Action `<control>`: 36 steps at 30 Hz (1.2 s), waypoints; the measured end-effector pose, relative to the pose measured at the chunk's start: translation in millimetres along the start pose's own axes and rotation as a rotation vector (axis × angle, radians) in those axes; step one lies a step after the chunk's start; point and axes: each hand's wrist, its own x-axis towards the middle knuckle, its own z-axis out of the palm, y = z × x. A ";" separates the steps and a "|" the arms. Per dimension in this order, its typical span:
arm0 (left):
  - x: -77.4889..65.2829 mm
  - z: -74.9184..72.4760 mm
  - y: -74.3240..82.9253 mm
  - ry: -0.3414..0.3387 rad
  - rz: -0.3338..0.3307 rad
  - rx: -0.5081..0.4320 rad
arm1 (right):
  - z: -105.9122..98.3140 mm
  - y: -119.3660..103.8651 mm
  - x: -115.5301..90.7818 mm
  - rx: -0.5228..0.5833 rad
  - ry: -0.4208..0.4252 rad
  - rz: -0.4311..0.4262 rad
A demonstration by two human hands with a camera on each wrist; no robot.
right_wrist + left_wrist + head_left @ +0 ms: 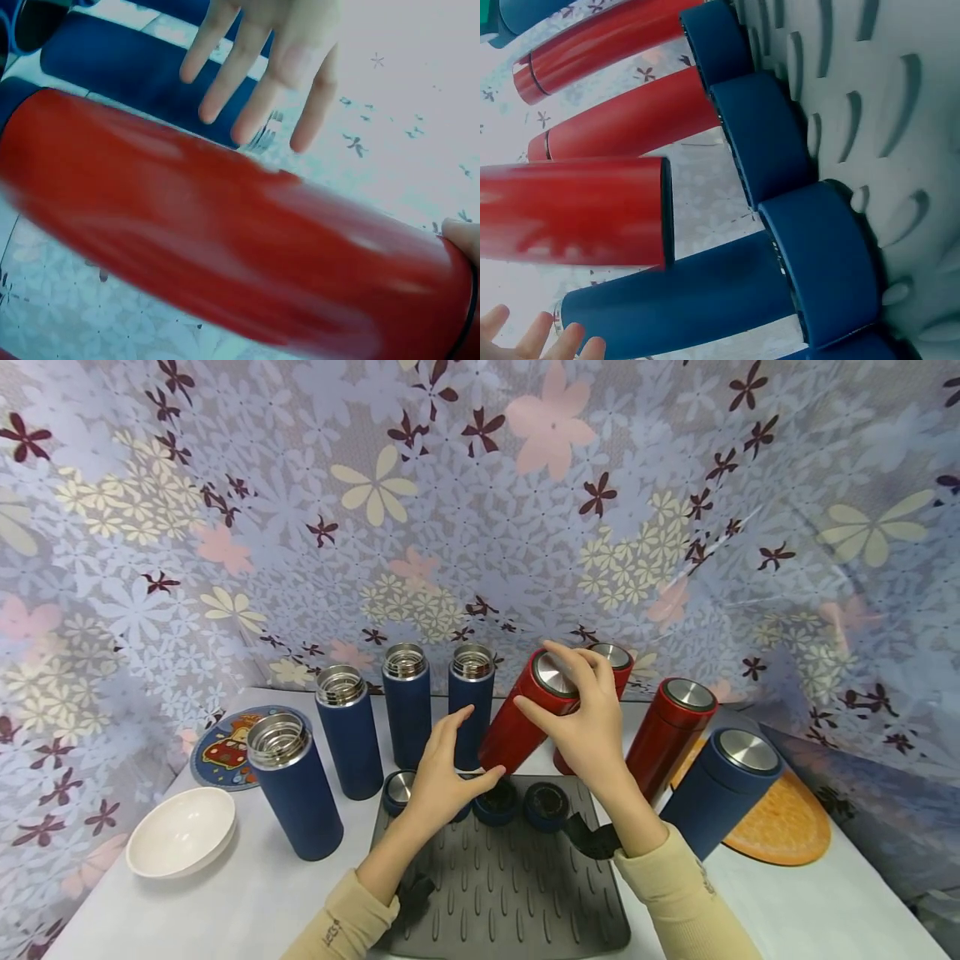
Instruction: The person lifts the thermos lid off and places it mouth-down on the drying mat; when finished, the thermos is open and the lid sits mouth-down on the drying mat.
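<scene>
Floral cloth (465, 527) hangs behind the white bench (225, 914). Toward its back edge, the right hand (588, 722) grips a tilted red thermos flask (510, 737) near its top; the left hand (441, 781), fingers extended, is near its base. One white bowl (182, 833) sits by the left edge.

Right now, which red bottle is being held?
The leftmost red bottle, tilted in the right hand; the other two red bottles stand on the table.
</scene>
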 end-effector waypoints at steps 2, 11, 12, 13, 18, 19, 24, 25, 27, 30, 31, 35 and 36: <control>1.0 0.5 0.6 -0.001 0.023 0.005 | -1.3 -0.3 -3.0 0.042 0.007 0.007; 1.7 0.3 -5.3 0.032 0.148 0.341 | -5.6 8.8 -12.4 0.292 -0.040 0.122; 1.6 0.2 -6.0 0.040 0.171 0.394 | -6.2 9.7 -13.4 0.337 -0.053 0.150; 1.5 0.1 -6.9 0.049 0.192 0.438 | -6.8 10.8 -14.4 0.377 -0.066 0.179; -0.5 -0.8 -11.0 0.113 0.292 0.559 | -9.0 15.8 -19.2 0.480 -0.111 0.265; -1.0 -1.2 -12.4 0.135 0.318 0.577 | -9.4 17.4 -20.0 0.481 -0.121 0.268; -2.5 -4.5 -19.6 0.235 0.428 0.652 | -12.0 27.9 -25.1 0.455 -0.227 0.290; -2.4 -5.3 -21.5 0.247 0.442 0.668 | -12.4 30.2 -26.0 0.435 -0.254 0.285; -2.3 -7.1 -24.3 0.260 0.465 0.697 | -13.5 34.3 -26.8 0.384 -0.299 0.277; -2.9 -8.8 -28.2 0.277 0.508 0.752 | -13.9 40.1 -26.7 0.199 -0.326 0.269; -3.2 -9.1 -29.2 0.280 0.523 0.770 | -13.6 41.6 -26.8 0.119 -0.328 0.273; -3.9 -8.6 -31.3 0.285 0.578 0.813 | -10.8 45.8 -27.9 -0.135 -0.301 0.305; -4.0 -8.3 -31.5 0.284 0.585 0.811 | -10.0 46.8 -28.8 -0.152 -0.286 0.304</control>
